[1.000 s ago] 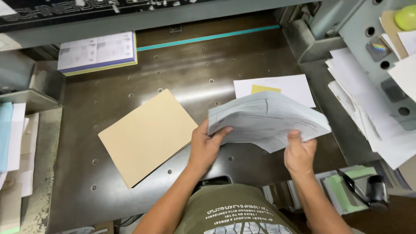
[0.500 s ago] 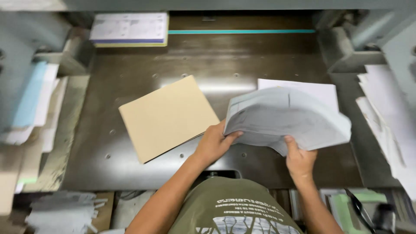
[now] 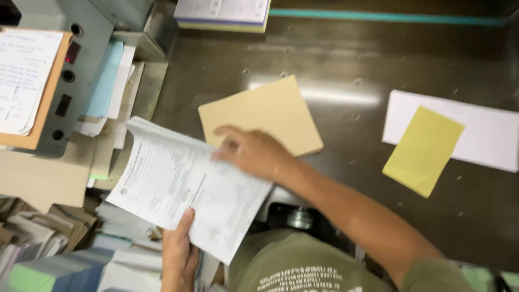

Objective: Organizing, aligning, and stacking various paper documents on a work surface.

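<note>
Stack in hand: a thick stack of white printed paper sheets is held off the left edge of the dark metal machine table, tilted, its long side running from about 10 o'clock to 4 o'clock in the view.
Left hand: the left hand comes up from 6 o'clock and grips the stack at its lower edge, thumb pressed flat on the top sheet and the fingers hidden under the paper; the grip is closed on the stack.
Right hand: the right hand, blurred, lies across the stack's upper right corner, at about 1 o'clock from the stack's middle, fingers spread and pointing toward 9 o'clock. It seems to rest on the top sheet; whether it pinches any paper I cannot tell.
Tan sheet: a tan rectangular card sheet lies flat on the table just beyond the right hand, at 12 o'clock from it.
Right of table: a yellow paper sheet lies partly over a white paper sheet, at 3 o'clock, well apart from both hands.
Far edge: a pile of printed sheets with a yellow bottom layer sits at 12 o'clock.
Left side: a grey control panel stands at 10 o'clock.
</note>
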